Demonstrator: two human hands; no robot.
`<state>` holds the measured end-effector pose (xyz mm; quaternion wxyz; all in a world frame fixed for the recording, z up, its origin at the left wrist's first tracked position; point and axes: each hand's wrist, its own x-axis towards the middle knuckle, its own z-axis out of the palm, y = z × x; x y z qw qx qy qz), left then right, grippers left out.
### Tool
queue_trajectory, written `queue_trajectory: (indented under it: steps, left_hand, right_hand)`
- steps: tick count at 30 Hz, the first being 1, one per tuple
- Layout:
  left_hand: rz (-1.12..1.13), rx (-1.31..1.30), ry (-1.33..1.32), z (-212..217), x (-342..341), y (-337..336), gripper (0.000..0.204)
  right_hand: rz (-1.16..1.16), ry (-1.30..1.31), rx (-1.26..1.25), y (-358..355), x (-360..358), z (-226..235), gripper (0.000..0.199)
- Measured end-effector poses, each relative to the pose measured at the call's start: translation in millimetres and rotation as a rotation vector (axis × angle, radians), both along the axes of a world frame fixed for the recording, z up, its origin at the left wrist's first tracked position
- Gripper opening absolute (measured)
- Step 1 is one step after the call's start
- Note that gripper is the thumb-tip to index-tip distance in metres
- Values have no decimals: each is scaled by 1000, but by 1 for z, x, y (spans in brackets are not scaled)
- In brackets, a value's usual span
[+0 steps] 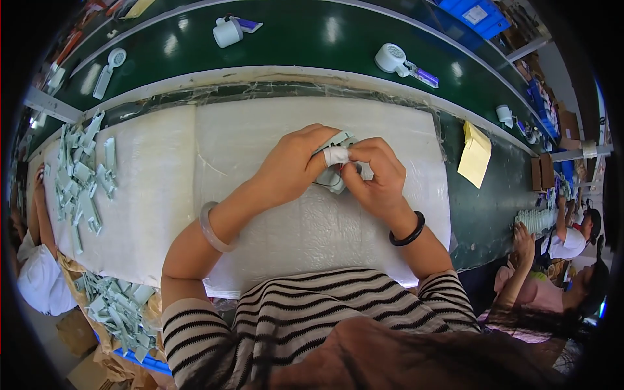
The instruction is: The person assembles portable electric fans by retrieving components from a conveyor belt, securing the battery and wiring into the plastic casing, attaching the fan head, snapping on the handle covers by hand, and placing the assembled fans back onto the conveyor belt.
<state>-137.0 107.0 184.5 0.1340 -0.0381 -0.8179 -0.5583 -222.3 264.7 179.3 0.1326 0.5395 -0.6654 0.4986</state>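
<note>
My left hand and my right hand meet over the middle of a white foam-covered bench. Together they grip a small pale grey-green plastic part; most of it is hidden by my fingers. A white tape wrap covers my left forefinger. A thin dark wire loops under the part. My left wrist wears a pale bangle, my right wrist a black one.
A pile of similar grey-green plastic parts lies at the bench's left end, more in a bag below. A green conveyor belt carries white devices. A yellow pad lies to the right. Other people sit at both sides.
</note>
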Motion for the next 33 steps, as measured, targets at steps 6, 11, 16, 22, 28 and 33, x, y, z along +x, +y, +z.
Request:
queue_trajectory:
  steps: [6, 11, 16, 22, 28, 33]
  left_hand:
    - [103, 58, -34, -2, 3, 8, 22]
    - [2, 371, -361, 7, -4, -3, 24]
    - [183, 487, -240, 4, -11, -60, 36]
    - [613, 383, -167, 6, -18, -193, 38]
    - [1285, -609, -154, 9, 11, -379, 42]
    - [966, -1157, -98, 9, -86, -280, 68]
  right_hand:
    - [-22, -70, 44, -2, 0, 6, 18]
    - [66, -235, 90, -3, -12, 6, 18]
    - [82, -402, 48, -4, -21, -7, 22]
    - [13, -462, 139, 0, -34, -33, 22]
    - [82, -450, 180, -23, -28, -29, 20]
    - [-13, -446, 226, 1, -42, -37, 21]
